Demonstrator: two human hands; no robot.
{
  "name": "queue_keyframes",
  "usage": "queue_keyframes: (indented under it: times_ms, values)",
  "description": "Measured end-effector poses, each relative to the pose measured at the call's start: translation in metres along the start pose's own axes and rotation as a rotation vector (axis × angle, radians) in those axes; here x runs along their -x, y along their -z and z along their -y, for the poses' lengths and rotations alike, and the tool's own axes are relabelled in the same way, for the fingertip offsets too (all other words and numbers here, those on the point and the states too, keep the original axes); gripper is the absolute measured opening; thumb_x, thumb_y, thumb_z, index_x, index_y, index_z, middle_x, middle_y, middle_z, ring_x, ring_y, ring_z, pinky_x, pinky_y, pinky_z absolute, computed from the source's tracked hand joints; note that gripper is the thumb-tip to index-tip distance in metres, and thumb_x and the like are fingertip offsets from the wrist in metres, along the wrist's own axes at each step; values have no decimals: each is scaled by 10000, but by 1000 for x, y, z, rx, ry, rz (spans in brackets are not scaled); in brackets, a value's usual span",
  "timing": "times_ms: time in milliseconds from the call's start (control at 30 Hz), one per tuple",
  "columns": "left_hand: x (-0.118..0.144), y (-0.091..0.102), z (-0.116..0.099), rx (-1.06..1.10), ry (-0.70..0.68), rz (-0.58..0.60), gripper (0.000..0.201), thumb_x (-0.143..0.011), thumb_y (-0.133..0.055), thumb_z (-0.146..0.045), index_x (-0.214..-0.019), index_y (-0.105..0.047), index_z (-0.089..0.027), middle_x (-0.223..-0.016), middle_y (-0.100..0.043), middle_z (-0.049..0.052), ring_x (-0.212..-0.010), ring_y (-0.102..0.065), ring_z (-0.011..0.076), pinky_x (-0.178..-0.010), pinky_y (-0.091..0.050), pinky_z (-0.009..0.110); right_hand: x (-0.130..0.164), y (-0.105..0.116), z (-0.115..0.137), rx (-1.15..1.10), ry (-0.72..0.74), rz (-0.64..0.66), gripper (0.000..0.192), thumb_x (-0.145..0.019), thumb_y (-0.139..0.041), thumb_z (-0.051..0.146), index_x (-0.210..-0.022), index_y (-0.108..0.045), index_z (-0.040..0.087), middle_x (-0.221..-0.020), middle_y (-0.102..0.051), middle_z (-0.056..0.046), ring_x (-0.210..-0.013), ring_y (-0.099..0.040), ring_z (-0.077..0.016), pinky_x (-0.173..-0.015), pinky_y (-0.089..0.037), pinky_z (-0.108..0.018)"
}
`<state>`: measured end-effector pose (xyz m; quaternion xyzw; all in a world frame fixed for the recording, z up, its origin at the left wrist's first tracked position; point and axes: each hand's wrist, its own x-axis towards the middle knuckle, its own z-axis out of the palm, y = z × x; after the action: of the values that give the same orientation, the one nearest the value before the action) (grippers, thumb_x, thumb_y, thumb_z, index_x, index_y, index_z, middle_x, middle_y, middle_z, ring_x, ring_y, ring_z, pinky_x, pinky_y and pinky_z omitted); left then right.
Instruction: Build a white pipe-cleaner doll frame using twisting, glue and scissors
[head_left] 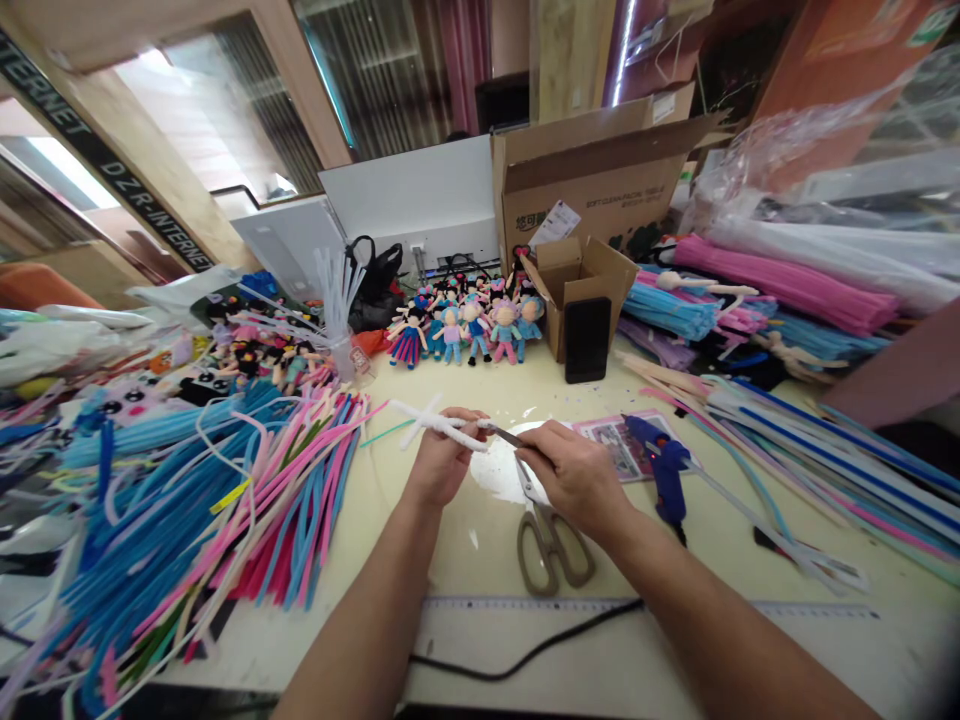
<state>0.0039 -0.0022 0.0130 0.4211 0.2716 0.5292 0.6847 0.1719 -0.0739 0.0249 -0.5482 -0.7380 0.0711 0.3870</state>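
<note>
Hands: left [442, 462] grips white pipe-cleaner figure [439, 425]; right [574, 475] pinches metal tool [504, 434] (touching figure).

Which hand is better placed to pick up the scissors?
Right. The right hand hovers just above the scissors; the left hand is busy gripping the white pipe-cleaner figure.

A craft workshop: heaped pipe cleaners [187, 500], finished dolls [465, 325], glue gun [660, 465].
</note>
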Motion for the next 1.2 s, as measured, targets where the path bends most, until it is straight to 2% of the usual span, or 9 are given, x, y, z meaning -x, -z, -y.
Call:
queue_keyframes:
  times_ms: [167, 500, 767, 1200]
  values:
    - [-1, 2, 2, 1, 8, -32, 144, -631, -764, -192, -704, -642, -169, -745, -661, 8, -685, -620, 97, -634, -479, 207, 1, 0, 0, 16, 12, -6, 156, -902, -489, 256, -888, -633, 199, -817, -627, -39, -779, -584, -149, -712, -418, -249]
    - [1, 1, -1, 6, -11, 55, 143, -654, -750, -196, -695, -614, -177, -759, -638, 1, -704, -605, 94, -686, -465, 223, 0, 2, 3, -108, -40, 10, 129, -887, -512, 248, -880, -634, 208, -825, -629, -33, -775, -573, -153, -720, -424, -261]
    - [1, 1, -1, 1, -28, 109, 136, -689, -726, -216, -715, -596, -187, -773, -613, 1, -706, -592, 105, -668, -447, 240, -2, 4, 5, -246, -106, -1, 64, -832, -576, 225, -820, -635, 202, -744, -635, -5, -700, -566, -139, -646, -400, -247]
    - [3, -2, 0, 1, -16, 80, 153, -682, -730, -223, -714, -586, -182, -773, -618, 0, -704, -605, 114, -642, -462, 240, -5, -1, 1, -544, -299, 72, 106, -776, -585, 275, -743, -623, 181, -621, -576, 21, -532, -474, -93, -471, -346, -210]
